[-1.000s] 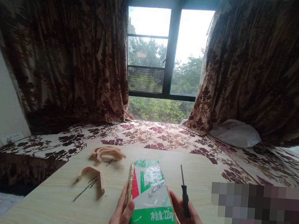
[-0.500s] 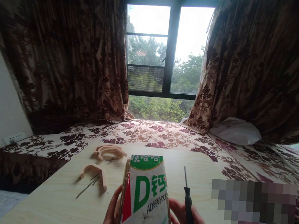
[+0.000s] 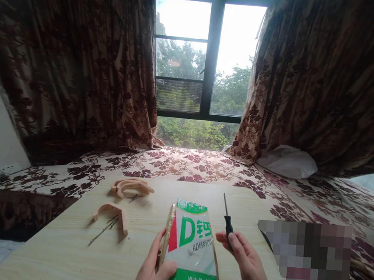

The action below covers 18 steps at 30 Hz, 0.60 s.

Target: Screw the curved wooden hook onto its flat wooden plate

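Note:
My left hand [image 3: 156, 263] grips the left side of a cardboard drink carton [image 3: 192, 247], its thumb lying on the front. The carton is white and green with a red patch and large printed characters, and it leans back over the table. In my right hand [image 3: 244, 255] is a screwdriver [image 3: 228, 224] with a black handle, its thin shaft pointing up and away. That hand is just right of the carton. To the left lies a curved wooden piece [image 3: 113, 211], with several thin dark screws or rods [image 3: 103, 231] beside it. More curved wooden pieces [image 3: 132, 187] lie behind.
The pale wooden table [image 3: 54, 250] stands against a ledge covered in floral cloth [image 3: 185, 161]. A white plastic bag [image 3: 288, 160] rests on the ledge at right. Patterned curtains [image 3: 92, 65] flank the window. A blurred-out patch [image 3: 313, 259] covers something at the lower right.
My right hand has come away from the carton's right side, lifting the screwdriver slightly up and left. The carton has shifted right and shows more of its lower front. The view has moved slightly.

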Each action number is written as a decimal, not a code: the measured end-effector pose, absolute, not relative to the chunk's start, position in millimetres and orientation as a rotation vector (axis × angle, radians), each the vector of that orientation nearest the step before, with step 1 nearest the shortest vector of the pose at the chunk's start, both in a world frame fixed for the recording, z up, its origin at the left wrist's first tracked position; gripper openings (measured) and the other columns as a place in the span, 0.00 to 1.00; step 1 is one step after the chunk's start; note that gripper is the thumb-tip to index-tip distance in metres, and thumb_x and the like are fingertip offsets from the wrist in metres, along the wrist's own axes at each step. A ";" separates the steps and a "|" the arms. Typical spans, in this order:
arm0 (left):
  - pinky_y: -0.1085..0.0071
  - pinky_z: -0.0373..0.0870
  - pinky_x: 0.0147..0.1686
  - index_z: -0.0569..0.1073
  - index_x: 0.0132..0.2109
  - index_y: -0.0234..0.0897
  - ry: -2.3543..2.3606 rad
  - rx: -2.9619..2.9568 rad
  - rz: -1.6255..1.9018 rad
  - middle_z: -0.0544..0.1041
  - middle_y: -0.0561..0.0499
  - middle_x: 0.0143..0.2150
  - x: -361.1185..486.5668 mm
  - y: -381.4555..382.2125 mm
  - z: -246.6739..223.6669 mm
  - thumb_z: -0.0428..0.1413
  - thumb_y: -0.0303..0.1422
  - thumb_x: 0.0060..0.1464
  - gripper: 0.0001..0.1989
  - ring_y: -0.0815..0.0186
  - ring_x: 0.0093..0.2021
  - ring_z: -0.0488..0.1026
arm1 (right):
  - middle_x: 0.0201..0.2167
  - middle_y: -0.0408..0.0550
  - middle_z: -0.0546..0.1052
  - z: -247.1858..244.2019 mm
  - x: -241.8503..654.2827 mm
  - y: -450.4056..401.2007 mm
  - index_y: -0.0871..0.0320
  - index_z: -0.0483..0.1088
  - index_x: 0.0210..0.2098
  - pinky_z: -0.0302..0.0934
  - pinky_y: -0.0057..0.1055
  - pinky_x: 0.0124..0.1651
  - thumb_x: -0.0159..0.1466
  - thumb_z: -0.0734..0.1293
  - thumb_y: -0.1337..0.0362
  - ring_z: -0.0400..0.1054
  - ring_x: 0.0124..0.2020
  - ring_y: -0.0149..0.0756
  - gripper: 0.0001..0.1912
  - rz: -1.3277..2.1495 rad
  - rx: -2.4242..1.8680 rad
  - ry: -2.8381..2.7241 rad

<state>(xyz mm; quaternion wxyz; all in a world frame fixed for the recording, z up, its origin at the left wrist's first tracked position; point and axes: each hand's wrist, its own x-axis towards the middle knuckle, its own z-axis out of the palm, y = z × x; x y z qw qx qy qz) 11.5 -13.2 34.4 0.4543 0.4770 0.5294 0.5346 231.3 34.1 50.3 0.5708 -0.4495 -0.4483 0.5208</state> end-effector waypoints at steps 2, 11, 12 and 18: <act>0.63 0.68 0.50 0.61 0.59 0.41 1.519 1.378 1.276 0.72 0.47 0.54 9.0 -14.2 37.1 0.50 0.42 0.50 0.30 0.57 0.53 0.69 | 0.34 0.52 0.79 54.7 222.2 30.9 0.59 0.77 0.30 0.63 0.33 0.45 0.50 0.70 0.47 0.71 0.40 0.45 0.21 1.165 -1.022 -1.089; 0.67 0.72 0.41 0.72 0.44 0.37 2.120 1.328 1.641 0.75 0.47 0.46 -42.9 1.0 65.9 0.47 0.42 0.56 0.17 0.62 0.45 0.72 | 0.37 0.49 0.79 56.9 209.7 16.9 0.54 0.76 0.33 0.61 0.29 0.44 0.52 0.69 0.49 0.69 0.43 0.46 0.17 0.978 -1.043 -1.269; 0.66 0.71 0.43 0.71 0.46 0.37 2.212 1.260 1.673 0.73 0.47 0.47 -59.7 9.6 69.2 0.47 0.41 0.58 0.16 0.62 0.46 0.71 | 0.37 0.49 0.79 55.7 214.9 19.1 0.54 0.76 0.33 0.62 0.30 0.44 0.52 0.68 0.48 0.69 0.44 0.47 0.18 0.982 -1.073 -1.273; 0.59 0.69 0.45 0.67 0.51 0.38 2.561 1.136 1.502 0.69 0.47 0.51 -156.7 52.5 79.2 0.52 0.40 0.58 0.17 0.63 0.47 0.69 | 0.28 0.50 0.78 47.4 253.3 36.4 0.55 0.78 0.32 0.66 0.32 0.41 0.46 0.71 0.45 0.71 0.39 0.48 0.21 1.156 -1.201 -1.258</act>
